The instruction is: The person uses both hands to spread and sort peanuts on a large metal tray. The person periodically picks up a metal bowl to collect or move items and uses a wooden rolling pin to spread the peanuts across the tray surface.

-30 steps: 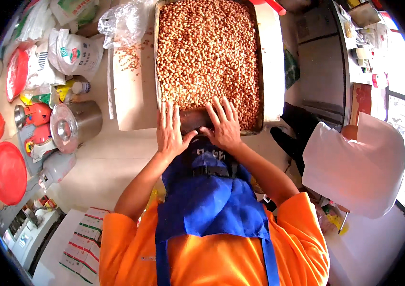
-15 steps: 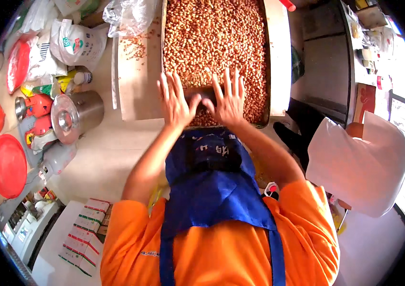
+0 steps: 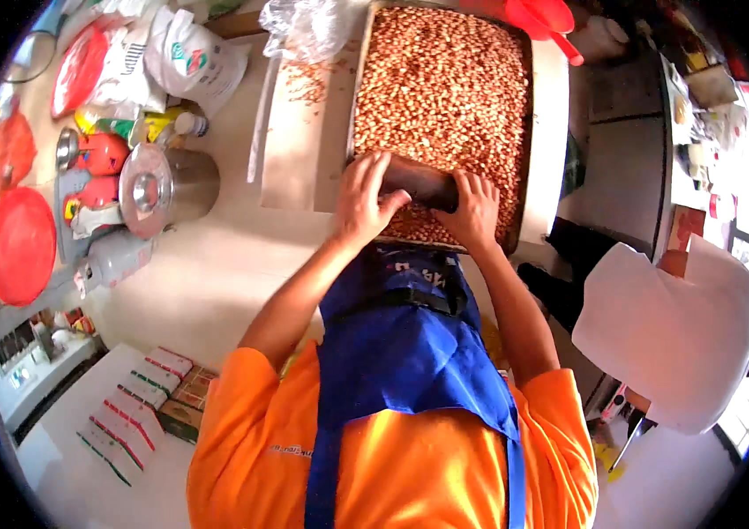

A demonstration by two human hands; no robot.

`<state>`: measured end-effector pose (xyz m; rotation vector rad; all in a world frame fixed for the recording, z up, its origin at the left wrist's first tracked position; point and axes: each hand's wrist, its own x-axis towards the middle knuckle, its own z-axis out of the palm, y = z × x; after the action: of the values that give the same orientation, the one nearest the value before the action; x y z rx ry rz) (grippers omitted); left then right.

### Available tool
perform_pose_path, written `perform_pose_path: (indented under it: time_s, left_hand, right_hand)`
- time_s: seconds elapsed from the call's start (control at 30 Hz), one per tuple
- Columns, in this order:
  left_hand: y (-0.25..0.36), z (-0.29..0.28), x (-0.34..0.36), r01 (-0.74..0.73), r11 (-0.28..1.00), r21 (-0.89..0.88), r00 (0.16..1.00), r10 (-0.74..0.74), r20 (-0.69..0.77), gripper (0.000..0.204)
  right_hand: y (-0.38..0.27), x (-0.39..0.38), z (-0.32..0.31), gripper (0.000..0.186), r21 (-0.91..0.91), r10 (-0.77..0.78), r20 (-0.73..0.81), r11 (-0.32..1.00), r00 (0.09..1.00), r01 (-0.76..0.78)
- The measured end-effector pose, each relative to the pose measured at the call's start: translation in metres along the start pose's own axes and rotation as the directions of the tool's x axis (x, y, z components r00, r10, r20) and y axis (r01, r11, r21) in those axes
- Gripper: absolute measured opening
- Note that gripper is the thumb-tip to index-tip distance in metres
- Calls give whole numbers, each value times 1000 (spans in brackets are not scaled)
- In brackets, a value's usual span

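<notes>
Reddish-brown peanuts (image 3: 441, 88); orange shirt (image 3: 242, 441) (blue apron (image 3: 401, 353)); red lid (image 3: 20, 245).

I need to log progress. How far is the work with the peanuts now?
Done: a bare patch shows at the near end of the metal tray. In hand: left hand and right hand rest in the peanuts beside it. Left: most of the tray is thickly covered.

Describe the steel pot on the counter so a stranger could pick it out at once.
Start from the big metal tray of peanuts under both hands. Go left across the pale counter to the cluster of red items. The steel pot lies there on its side, lid facing the camera: the only shiny cylinder, right of the two red containers.
</notes>
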<state>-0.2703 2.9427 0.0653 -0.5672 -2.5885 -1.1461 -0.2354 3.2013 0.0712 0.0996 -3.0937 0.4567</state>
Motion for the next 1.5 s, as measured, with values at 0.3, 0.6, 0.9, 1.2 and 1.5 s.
perform_pose_path:
  time_s: [0.3,0.6,0.9,1.2,1.5]
  left_hand:
    - [-67,-35,-98,616,767,-181,779,-627,-5,17]
    - [-9,-43,-45,40,994,100,994,-29,-103,53]
    - [-6,-15,-69,-97,956,277,930,-12,366,75]
    - [-70,37,89,-53,937,344,996,24,86,96]
    - [-18,13,1,-175,930,323,947,70,312,94]
  right_hand:
    - [-14,2,7,92,-162,-5,102,987,995,21]
    - [-24,5,-21,88,19,-174,171,985,970,173]
    - [-40,-45,-16,81,123,-182,38,977,983,176]
    - [-24,121,17,90,-146,-62,-153,988,986,40]
    - [-31,10,29,71,-51,-96,-199,995,975,87]
